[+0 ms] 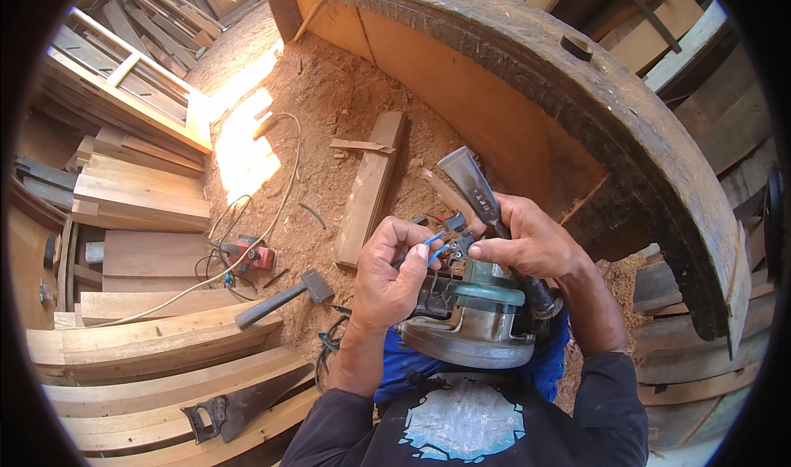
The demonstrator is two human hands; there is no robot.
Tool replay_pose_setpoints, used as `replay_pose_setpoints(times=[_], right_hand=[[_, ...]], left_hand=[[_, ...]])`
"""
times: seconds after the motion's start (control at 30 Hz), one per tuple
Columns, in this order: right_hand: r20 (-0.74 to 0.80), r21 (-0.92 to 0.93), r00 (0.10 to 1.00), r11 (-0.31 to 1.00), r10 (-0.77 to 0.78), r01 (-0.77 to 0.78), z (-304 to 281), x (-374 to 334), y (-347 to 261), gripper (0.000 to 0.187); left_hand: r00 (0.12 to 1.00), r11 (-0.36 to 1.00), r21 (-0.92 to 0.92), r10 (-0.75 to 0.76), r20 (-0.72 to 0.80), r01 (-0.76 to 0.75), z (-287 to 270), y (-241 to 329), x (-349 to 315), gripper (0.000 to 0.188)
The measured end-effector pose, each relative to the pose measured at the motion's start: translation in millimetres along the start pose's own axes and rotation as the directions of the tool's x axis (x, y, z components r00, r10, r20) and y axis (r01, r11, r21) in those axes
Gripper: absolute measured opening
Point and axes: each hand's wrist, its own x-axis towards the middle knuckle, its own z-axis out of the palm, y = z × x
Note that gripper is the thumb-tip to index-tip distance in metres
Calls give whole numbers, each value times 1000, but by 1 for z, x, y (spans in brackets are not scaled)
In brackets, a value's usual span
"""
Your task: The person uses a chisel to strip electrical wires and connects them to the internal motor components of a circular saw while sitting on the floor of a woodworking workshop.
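Observation:
A green and silver power tool (474,319), a circular saw by its round metal guard, rests on my lap. My left hand (394,273) pinches a thin blue wire (434,247) that comes out of the tool's open top. My right hand (527,240) grips a wood chisel (471,183) by its dark handle, blade pointing up and away, and also touches the small black parts at the wire's end (458,240). Both hands meet just above the tool's body.
A hammer (280,295) lies on the sawdust floor to my left, with a red power tool (247,254) and its pale cord behind it. A handsaw (235,411) rests on stacked planks (148,335). A loose board (369,188) lies ahead; a heavy dark workbench edge (626,129) curves on the right.

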Motion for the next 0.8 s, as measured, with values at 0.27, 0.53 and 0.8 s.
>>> replay_pose_setpoints(times=[0.27, 0.53, 0.8], right_hand=[[-29, -192, 998, 980, 48, -53, 3, -10, -11, 24], [-108, 470, 994, 879, -30, 77, 44, -69, -36, 44], [179, 739, 983, 655, 35, -158, 84, -71, -5, 35]], left_hand=[[997, 999, -8, -47, -58, 46, 2, 3, 3, 8], [985, 991, -128, -66, -159, 46, 3, 0, 4, 6], [991, 977, -210, -63, -117, 38, 5, -8, 5, 7]])
